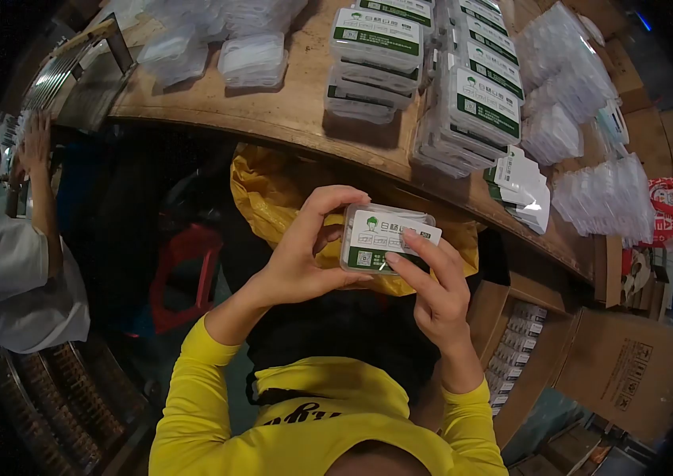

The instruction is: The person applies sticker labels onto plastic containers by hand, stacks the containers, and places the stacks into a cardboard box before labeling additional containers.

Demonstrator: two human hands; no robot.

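Note:
My left hand is wrapped round the left end of a small clear plastic box, thumb along the near edge and fingers at the far edge. White contents show inside near its far edge, too unclear to name. A white and green printed card lies slightly askew at the top of the box. Two fingers of my right hand press on the card's right part, the hand closed about the card and box edge. Its thumb is hidden.
Labelled boxes stand stacked on the wooden table, beside loose cards and clear cases. Below are a yellow bag, a red stool and a carton with packed boxes. Another person's hand is at left.

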